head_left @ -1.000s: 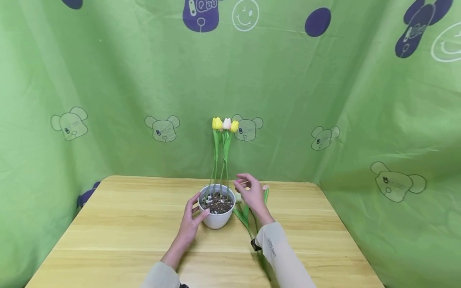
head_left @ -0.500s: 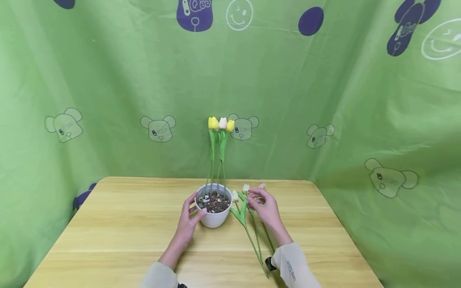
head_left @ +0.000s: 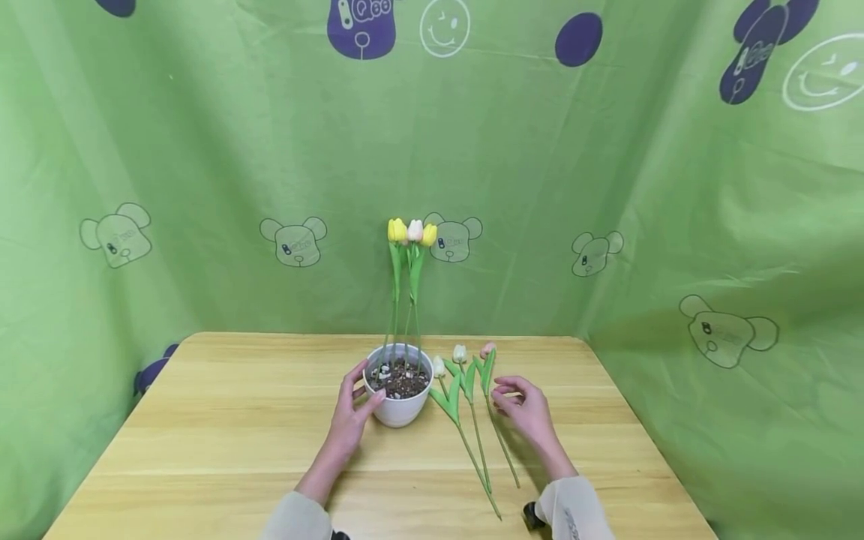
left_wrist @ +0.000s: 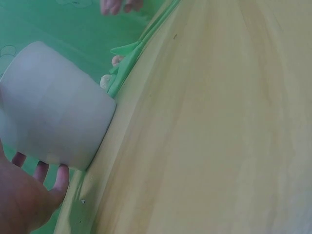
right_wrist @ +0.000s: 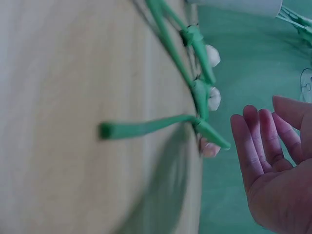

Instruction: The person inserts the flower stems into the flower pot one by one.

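A white flowerpot (head_left: pixel 398 411) with dark soil (head_left: pixel 400 380) stands on the table, holding several upright artificial tulips with yellow flowers (head_left: pixel 397 230) and a pale pink flower (head_left: pixel 415 230). My left hand (head_left: pixel 349 417) grips the pot's left side, thumb near the front rim and fingers around the wall. Right of the pot lie a white tulip (head_left: pixel 439 367), another white tulip (head_left: pixel 460 353) and a pink tulip (head_left: pixel 487 350), stems toward me. Just right of the pink one hovers my right hand (head_left: pixel 529 414), fingers loosely bent and holding nothing. In the right wrist view, its palm (right_wrist: pixel 282 195) is bare.
The wooden table (head_left: pixel 236 420) extends on both sides of the pot. A green printed curtain (head_left: pixel 513 165) hangs close behind its back edge and along both sides.
My right hand has drawn back from beside the pot, moving right and toward me past the lying tulips, uncovering them. My left hand keeps its grip on the pot.
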`<state>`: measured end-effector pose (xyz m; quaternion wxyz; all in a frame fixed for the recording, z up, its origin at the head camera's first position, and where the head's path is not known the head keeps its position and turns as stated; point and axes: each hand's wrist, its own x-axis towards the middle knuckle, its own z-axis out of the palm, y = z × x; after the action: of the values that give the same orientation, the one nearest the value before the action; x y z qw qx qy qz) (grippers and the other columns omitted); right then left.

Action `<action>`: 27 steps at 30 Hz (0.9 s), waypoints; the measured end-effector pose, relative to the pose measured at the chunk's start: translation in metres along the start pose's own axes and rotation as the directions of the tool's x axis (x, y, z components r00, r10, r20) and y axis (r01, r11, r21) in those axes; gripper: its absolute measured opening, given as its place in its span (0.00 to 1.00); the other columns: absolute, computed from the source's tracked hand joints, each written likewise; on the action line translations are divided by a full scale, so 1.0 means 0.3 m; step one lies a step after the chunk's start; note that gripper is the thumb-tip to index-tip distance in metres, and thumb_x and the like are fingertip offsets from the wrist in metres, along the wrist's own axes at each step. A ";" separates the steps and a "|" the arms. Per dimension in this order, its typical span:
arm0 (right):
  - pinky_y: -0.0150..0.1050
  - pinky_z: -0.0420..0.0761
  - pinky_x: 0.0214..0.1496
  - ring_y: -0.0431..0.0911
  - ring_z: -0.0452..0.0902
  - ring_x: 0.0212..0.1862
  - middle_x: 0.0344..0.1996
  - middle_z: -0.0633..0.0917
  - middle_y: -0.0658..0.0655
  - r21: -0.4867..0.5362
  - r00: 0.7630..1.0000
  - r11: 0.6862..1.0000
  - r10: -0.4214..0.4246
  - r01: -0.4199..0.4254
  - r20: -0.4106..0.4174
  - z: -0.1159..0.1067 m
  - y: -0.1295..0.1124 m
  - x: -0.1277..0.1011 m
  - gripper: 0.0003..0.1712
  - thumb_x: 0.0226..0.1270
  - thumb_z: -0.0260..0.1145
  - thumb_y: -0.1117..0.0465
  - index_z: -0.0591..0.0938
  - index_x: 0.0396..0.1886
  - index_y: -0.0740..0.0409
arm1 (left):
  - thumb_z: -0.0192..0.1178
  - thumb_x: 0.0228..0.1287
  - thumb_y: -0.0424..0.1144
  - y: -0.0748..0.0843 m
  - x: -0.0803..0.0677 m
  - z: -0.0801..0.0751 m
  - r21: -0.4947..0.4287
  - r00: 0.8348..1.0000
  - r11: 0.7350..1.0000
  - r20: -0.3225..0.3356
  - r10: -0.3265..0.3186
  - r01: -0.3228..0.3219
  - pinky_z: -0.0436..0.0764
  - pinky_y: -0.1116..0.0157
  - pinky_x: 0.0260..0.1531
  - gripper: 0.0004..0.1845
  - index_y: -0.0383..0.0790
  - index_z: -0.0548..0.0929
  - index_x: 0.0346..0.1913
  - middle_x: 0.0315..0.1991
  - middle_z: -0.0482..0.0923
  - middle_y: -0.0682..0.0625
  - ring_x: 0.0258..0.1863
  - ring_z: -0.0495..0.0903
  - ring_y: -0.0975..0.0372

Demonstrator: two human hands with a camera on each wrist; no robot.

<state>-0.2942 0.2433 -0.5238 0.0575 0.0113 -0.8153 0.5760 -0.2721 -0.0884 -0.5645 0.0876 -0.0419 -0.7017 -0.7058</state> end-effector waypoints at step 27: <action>0.40 0.89 0.31 0.48 0.83 0.30 0.45 0.85 0.67 -0.130 0.976 0.977 0.182 -0.166 0.119 0.014 0.109 0.012 0.24 0.58 0.73 0.74 0.81 0.55 0.72 | 0.66 0.70 0.48 0.007 -0.004 -0.003 0.019 1.000 1.000 0.006 0.008 -0.008 0.74 0.36 0.66 0.39 0.56 0.61 0.79 0.79 0.57 0.40 0.71 0.67 0.38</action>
<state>-0.3009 0.2506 -0.5554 -0.0459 -0.0264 -0.8481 0.5272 -0.2704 -0.0891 -0.5629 0.0888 -0.0462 -0.7086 -0.6985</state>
